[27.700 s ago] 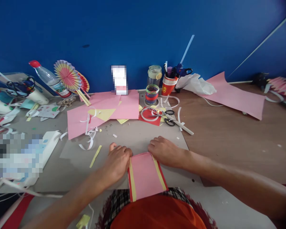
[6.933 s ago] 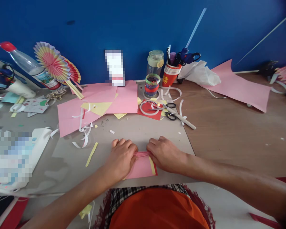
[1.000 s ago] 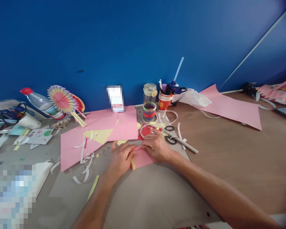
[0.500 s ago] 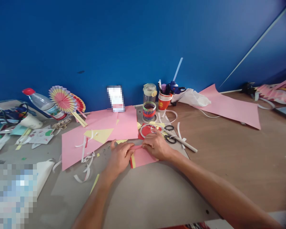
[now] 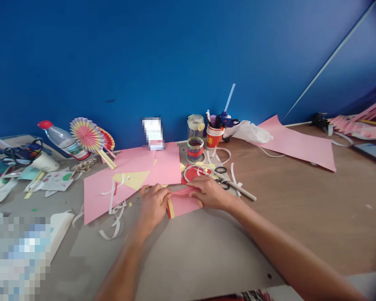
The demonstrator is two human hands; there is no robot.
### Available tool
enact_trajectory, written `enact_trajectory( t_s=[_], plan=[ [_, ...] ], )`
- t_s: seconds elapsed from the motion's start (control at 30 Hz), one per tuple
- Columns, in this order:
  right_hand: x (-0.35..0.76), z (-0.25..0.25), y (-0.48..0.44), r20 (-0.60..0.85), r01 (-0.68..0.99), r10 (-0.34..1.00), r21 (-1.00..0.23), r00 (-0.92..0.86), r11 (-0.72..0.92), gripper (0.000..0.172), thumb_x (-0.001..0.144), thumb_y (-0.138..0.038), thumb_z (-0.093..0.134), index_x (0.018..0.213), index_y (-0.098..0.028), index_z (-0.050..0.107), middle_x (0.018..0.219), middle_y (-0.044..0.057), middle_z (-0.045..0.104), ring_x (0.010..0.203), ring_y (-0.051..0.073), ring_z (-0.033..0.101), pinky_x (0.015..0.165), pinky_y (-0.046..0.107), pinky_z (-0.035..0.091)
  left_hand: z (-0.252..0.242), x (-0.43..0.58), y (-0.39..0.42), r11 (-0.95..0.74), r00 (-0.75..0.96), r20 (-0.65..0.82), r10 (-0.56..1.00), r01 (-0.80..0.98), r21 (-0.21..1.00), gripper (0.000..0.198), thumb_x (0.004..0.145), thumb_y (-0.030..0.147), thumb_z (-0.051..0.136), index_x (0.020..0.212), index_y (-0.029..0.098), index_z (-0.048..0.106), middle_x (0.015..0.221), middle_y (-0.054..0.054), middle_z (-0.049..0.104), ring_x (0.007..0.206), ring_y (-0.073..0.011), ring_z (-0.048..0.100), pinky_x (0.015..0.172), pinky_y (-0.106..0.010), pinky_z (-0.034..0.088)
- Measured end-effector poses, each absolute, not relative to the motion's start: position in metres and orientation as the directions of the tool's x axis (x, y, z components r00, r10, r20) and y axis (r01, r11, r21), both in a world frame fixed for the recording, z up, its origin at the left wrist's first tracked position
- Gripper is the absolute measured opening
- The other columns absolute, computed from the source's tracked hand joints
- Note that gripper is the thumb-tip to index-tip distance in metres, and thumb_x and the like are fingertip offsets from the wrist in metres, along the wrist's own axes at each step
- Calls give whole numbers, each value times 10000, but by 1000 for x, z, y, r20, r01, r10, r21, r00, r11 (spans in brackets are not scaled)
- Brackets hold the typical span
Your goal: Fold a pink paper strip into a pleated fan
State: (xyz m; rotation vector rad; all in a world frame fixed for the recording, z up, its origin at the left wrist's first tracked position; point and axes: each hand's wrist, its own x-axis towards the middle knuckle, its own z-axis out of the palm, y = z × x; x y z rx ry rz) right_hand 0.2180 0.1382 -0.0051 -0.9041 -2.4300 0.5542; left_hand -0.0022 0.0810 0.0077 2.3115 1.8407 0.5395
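Note:
A small pink sheet of paper [image 5: 185,205] with yellow and red side edges lies on the grey mat between my hands, its far edge folded into narrow pleats. My left hand [image 5: 155,205] grips the left end of the folded edge with fingers bent. At the other end, my right hand [image 5: 211,192] pinches the fold between thumb and fingers. Just beyond my right hand are black-handled scissors [image 5: 222,170], a pale stick [image 5: 242,191] and a red paper scrap [image 5: 192,173].
Large pink sheets [image 5: 97,200] with white strips lie behind left. A paper fan [image 5: 87,134] leans by a plastic bottle [image 5: 61,138]. Against the blue wall stand a drinking bottle [image 5: 195,133] and a red paper cup [image 5: 213,137]. Another pink sheet [image 5: 301,144] lies right.
Both hands have shifted slightly left with the paper, and my right hand has opened a little from the fold, uncovering the sheet's right yellow edge. The camera view has moved slightly.

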Motion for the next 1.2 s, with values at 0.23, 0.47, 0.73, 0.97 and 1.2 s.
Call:
enact_trajectory(
  t_s=[0.23, 0.47, 0.73, 0.97, 1.2],
  plan=[
    [233, 6, 134, 256, 539, 738, -543, -624, 644, 178, 830, -170, 576, 966, -161, 690, 784, 49, 668, 735, 169, 576, 699, 273, 409, 9, 0, 80, -257, 206, 187, 961, 914, 314, 178, 888, 200, 480, 862, 248, 650, 856, 10, 655, 852, -156, 593, 915, -390, 245],
    [237, 5, 128, 258, 540, 750, -558, -609, 630, 157, 831, -131, 557, 904, -169, 691, 846, 52, 658, 767, 154, 571, 713, 262, 403, 14, 3, 73, -259, 216, 177, 960, 927, 271, 172, 882, 209, 489, 870, 256, 654, 877, 10, 668, 870, -165, 602, 907, -388, 263],
    [226, 6, 121, 295, 630, 714, -336, -635, 700, 150, 857, -129, 506, 806, -147, 646, 787, 52, 630, 787, 171, 543, 761, 300, 337, 20, 4, 64, -231, 186, 214, 959, 950, 209, 141, 866, 154, 466, 880, 228, 585, 896, -10, 690, 891, -180, 609, 949, -408, 246],
    [222, 37, 122, 572, 647, 565, -75, -595, 758, 196, 874, -100, 433, 832, -156, 616, 795, 60, 585, 744, 173, 454, 731, 314, 285, 53, 4, 64, -253, 188, 447, 874, 964, 88, 155, 865, 121, 454, 832, 218, 570, 839, -6, 667, 838, -180, 602, 976, -429, 195],
    [236, 6, 79, 580, 565, 468, -17, -667, 825, 242, 855, -53, 407, 744, -170, 587, 752, 39, 548, 709, 153, 405, 747, 316, 278, 24, 13, 15, -297, 219, 436, 873, 947, 119, 208, 894, 119, 432, 805, 219, 590, 830, -1, 662, 803, -156, 594, 988, -412, 187]
  ],
)
